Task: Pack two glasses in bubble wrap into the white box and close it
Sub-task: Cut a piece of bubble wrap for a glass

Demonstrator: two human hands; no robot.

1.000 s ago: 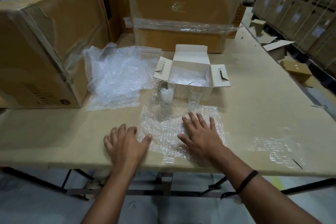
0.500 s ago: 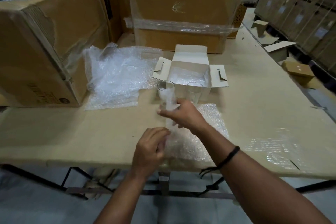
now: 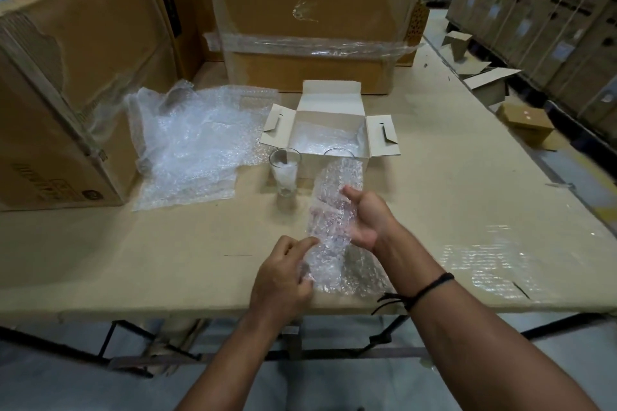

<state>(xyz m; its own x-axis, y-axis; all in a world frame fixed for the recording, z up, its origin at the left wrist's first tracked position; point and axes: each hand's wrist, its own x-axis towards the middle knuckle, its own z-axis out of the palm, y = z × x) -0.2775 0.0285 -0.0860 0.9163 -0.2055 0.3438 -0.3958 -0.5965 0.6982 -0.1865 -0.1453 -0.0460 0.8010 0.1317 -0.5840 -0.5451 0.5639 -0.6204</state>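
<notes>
**A:** Where is everything?

**B:** On the worktop (image 3: 450, 210) the white box (image 3: 330, 97) stands open, its flaps spread, with some wrap lying inside. Both glasses stand upright just in front of it. The left glass (image 3: 284, 173) is in plain sight. The second glass (image 3: 337, 152) shows only its rim behind the sheet of bubble wrap (image 3: 334, 210).

**A:** And the hands?

**B:** Both hold that sheet above the worktop. The right hand (image 3: 367, 220) grips its upper part, thumb in front. The left hand (image 3: 283, 277) pinches the lower edge in its fingers (image 3: 302, 242).

**A:** How do you wrap well?

**B:** I'd lay a glass on its side near one edge and roll snugly so the layers overlap. Then tuck the spare ends over rim and base. Keep the sheet clear of the standing glasses, since a swinging corner could topple one.
</notes>
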